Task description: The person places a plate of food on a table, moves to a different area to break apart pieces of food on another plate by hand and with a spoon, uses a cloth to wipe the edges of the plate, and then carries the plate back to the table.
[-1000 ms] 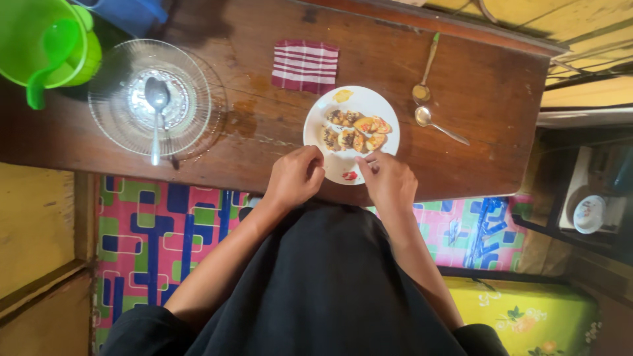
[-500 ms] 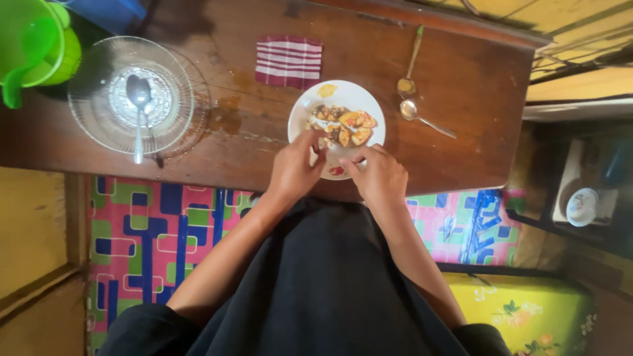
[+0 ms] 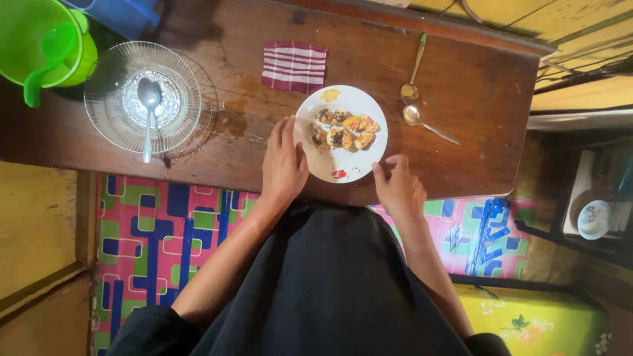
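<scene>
Head view looks straight down on a dark, worn wooden table (image 3: 461,86) with a round white plate (image 3: 349,168) near its near edge, right in front of the person; the left hand (image 3: 283,161) lies flat and open on the wood, fingers stretched toward the far side, its thumb edge just touching the plate's left rim, grasping nothing; the right hand (image 3: 399,184) rests at the plate's near right rim, fingers loosely spread and empty, thumb just beside the rim; half a second ago both hands were over the plate with fingertips pinched among the food, and now they have drawn back to either side; the food pieces (image 3: 344,130) sit clustered at the plate's far half, small toasted-looking rounds, golden with dark and red toppings; a red smear (image 3: 339,174) marks the near part and a yellow dab (image 3: 330,95) the far rim; right of the plate lie two metal spoons (image 3: 422,118), close together; beyond it a red-and-white striped cloth (image 3: 294,66); far left stands a ribbed clear glass bowl (image 3: 109,115) holding a spoon, with a green plastic jug (image 3: 39,39) beside it.
</scene>
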